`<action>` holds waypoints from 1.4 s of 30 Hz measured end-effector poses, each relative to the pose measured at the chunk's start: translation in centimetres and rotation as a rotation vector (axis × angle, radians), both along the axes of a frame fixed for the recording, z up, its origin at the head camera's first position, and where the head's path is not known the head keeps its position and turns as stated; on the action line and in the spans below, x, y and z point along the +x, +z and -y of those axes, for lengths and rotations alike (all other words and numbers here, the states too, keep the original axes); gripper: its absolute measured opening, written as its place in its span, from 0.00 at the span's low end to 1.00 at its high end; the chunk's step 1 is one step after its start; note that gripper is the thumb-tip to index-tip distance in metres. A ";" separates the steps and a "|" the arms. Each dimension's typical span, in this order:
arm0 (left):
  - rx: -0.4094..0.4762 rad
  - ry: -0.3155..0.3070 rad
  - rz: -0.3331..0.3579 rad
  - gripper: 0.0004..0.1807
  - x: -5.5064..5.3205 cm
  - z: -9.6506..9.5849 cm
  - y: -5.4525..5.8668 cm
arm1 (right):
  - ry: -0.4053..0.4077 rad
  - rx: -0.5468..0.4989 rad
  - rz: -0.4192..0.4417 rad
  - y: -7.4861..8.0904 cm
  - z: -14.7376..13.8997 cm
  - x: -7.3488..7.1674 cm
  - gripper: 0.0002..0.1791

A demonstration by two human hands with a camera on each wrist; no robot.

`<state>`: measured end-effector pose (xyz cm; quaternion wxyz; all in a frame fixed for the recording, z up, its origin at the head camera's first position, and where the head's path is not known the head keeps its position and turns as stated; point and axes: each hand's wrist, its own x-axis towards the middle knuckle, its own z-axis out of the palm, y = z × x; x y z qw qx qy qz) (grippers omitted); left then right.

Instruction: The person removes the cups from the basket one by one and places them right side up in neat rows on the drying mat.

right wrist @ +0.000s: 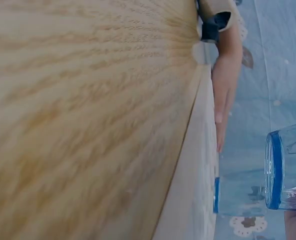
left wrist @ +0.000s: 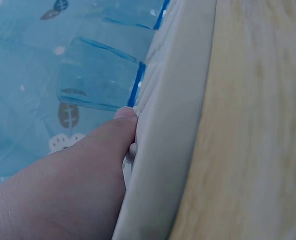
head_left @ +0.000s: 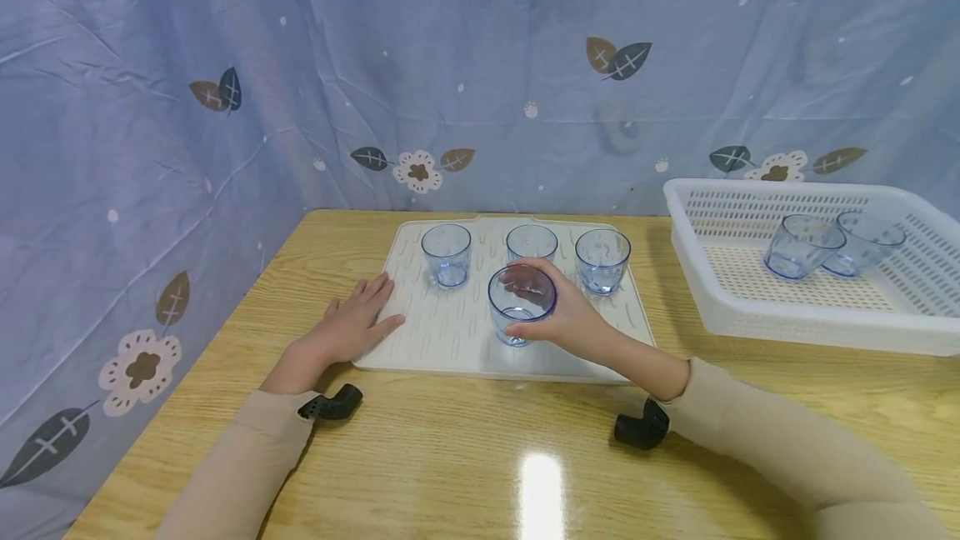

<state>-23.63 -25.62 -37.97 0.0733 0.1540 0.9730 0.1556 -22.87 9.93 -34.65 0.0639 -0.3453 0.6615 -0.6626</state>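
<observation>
My right hand [head_left: 566, 315] grips a clear blue-tinted glass [head_left: 519, 317] by its side, thumb in front and fingers behind. The glass is upright over a white drying mat [head_left: 442, 336]; in the right wrist view the held glass [right wrist: 292, 165] has its base apart from the mat. Three similar glasses stand on the mat: a left glass [head_left: 447, 257], a middle glass [head_left: 532, 240] partly hidden behind my right hand, and a right glass [head_left: 603, 263]. With fingers spread, my left hand [head_left: 352, 325] rests on the mat's left edge.
A white slotted plastic basket [head_left: 817, 319] stands on the wooden table [head_left: 420, 457] at the right. Inside it are two more blue-tinted glasses, a front glass [head_left: 798, 248] and a rear glass [head_left: 862, 244]. A patterned blue curtain [head_left: 525, 65] hangs behind and along the left.
</observation>
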 end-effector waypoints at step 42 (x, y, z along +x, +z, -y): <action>-0.015 0.003 -0.002 0.44 -0.1 -0.2 -0.1 | 0.106 0.154 0.263 -0.8 8.9 0.0 0.48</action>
